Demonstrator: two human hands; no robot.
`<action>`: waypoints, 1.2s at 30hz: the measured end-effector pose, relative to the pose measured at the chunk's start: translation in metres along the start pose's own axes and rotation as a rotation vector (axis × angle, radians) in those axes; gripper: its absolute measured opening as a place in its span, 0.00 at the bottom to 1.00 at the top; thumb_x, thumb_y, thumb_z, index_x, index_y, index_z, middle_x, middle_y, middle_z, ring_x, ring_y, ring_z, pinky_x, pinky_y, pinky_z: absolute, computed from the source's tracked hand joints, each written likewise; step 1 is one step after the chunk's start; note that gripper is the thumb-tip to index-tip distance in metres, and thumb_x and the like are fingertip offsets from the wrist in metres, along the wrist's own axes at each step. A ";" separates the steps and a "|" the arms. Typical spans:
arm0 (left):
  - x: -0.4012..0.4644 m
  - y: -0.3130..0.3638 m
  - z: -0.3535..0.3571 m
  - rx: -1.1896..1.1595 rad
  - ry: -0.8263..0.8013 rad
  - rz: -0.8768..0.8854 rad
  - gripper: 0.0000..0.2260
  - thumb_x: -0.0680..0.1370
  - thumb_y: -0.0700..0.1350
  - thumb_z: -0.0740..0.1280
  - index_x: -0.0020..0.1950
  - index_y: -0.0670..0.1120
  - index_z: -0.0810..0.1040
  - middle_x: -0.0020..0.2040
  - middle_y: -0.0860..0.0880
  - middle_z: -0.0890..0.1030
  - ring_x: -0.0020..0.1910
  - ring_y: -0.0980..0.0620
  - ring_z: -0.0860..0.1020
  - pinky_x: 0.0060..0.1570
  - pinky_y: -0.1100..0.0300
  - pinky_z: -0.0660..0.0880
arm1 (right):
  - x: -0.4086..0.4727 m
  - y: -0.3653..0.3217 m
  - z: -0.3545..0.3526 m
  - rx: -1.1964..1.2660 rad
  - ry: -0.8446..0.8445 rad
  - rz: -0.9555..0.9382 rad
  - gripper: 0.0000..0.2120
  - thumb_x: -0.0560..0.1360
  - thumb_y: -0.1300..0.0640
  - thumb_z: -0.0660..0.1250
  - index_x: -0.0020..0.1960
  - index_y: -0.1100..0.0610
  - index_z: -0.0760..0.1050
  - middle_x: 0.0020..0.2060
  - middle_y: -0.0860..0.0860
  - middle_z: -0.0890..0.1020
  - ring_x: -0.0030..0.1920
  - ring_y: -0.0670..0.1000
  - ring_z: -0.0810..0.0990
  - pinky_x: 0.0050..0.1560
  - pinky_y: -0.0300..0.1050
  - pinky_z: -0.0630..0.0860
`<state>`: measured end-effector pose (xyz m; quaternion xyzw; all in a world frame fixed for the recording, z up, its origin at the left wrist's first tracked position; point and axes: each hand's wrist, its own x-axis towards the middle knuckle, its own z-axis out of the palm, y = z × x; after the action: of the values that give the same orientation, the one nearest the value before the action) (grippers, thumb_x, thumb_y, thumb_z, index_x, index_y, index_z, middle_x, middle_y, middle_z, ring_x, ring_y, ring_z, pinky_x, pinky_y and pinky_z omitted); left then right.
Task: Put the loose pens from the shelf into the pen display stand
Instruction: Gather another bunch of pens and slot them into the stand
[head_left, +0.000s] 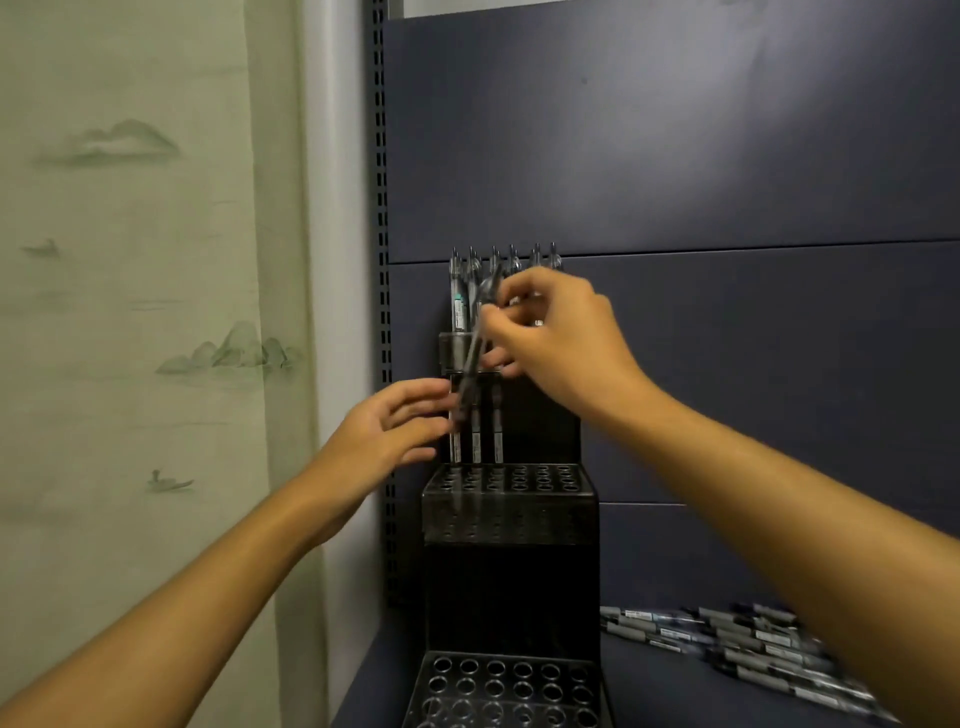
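A black tiered pen display stand (509, 512) with rows of round holes stands on the dark blue shelf. Several pens (460, 301) stand upright in its top tier, three more in the middle tier. My right hand (556, 332) pinches a grey pen (475, 358) near its top and holds it tilted in front of the top and middle tiers. My left hand (400, 431) reaches in from the left with fingers extended, its fingertips touching the pen's lower end. A pile of loose pens (753, 649) lies on the shelf at the lower right, partly hidden by my right forearm.
The shelf's dark back panel (675, 182) rises behind the stand, with a slotted metal upright (383, 208) at its left. A pale green wall with a painted landscape (130, 260) fills the left side. The stand's bottom tier (504, 691) shows open holes.
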<state>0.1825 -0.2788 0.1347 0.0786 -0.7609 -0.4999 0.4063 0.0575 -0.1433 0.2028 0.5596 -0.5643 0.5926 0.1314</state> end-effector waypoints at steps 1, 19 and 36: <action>-0.002 -0.004 -0.007 -0.022 0.012 -0.025 0.14 0.78 0.38 0.66 0.63 0.48 0.76 0.59 0.51 0.84 0.56 0.53 0.82 0.58 0.53 0.77 | 0.003 0.003 -0.007 -0.015 0.016 0.004 0.03 0.77 0.57 0.69 0.50 0.53 0.77 0.37 0.49 0.85 0.34 0.47 0.86 0.39 0.44 0.84; -0.014 -0.032 -0.033 -0.033 0.053 -0.130 0.11 0.81 0.40 0.63 0.61 0.46 0.78 0.57 0.50 0.84 0.56 0.49 0.83 0.55 0.53 0.77 | -0.007 0.062 -0.016 -0.091 -0.002 0.136 0.05 0.78 0.57 0.69 0.53 0.57 0.77 0.40 0.51 0.85 0.35 0.46 0.86 0.38 0.39 0.83; -0.017 -0.035 -0.033 -0.016 0.038 -0.129 0.10 0.81 0.40 0.63 0.61 0.47 0.79 0.56 0.52 0.84 0.55 0.50 0.83 0.49 0.58 0.79 | -0.011 0.066 -0.013 -0.132 -0.099 0.162 0.06 0.78 0.56 0.70 0.53 0.57 0.78 0.40 0.52 0.85 0.35 0.47 0.86 0.37 0.37 0.82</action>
<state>0.2065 -0.3097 0.1021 0.1335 -0.7425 -0.5293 0.3882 0.0027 -0.1496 0.1632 0.5310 -0.6513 0.5342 0.0918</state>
